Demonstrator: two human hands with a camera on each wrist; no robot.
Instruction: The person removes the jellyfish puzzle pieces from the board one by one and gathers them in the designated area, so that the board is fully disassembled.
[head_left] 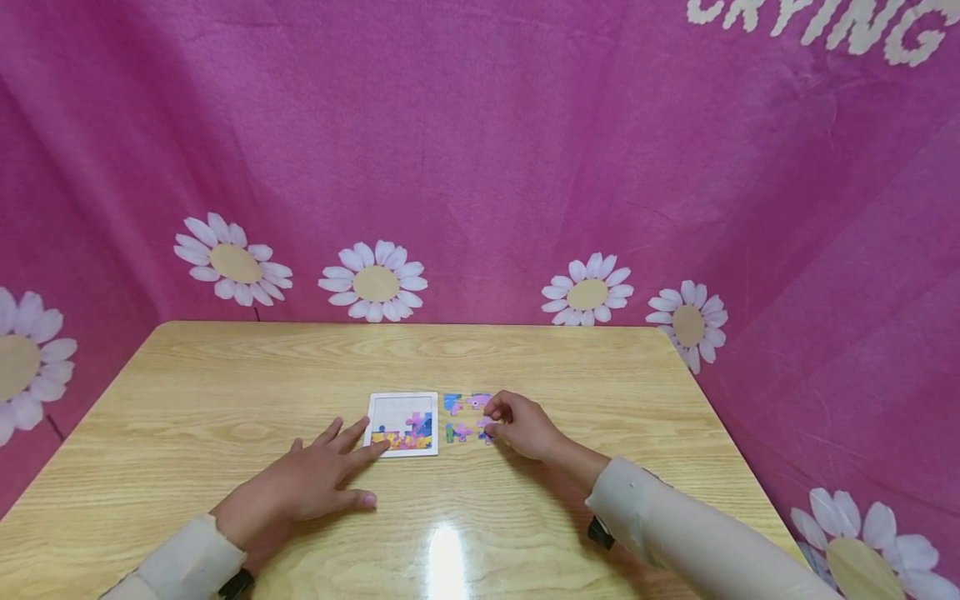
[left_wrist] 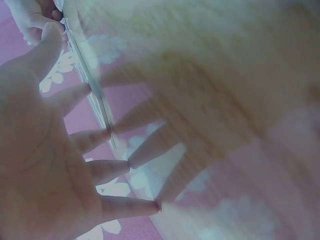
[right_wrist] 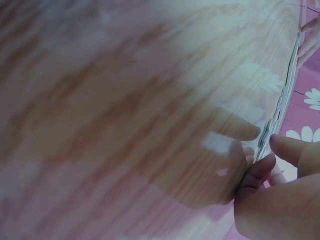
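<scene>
In the head view a small white-framed tray puzzle [head_left: 403,395] lies on the table, its lower rows filled with colourful pieces and its upper part bare. My left hand [head_left: 318,479] is spread with straight fingers, fingertips at the tray's left and lower-left border. Just right of the tray lie several loose jigsaw pieces, among them a blue one [head_left: 452,403], a pink one with an eye [head_left: 478,402] and a green-pink one [head_left: 458,432]. My right hand [head_left: 522,427] has bent fingers, thumb and index apart, over the lower-right piece [head_left: 483,433], which they partly cover. Whether they pinch it is unclear.
The wooden table [head_left: 225,375] has a glossy top that reflects light near its front. A pink cloth [head_left: 480,167] with daisy prints hangs behind it and at both sides. Both wrist views look low along the tabletop, so the pieces show only as thin edges.
</scene>
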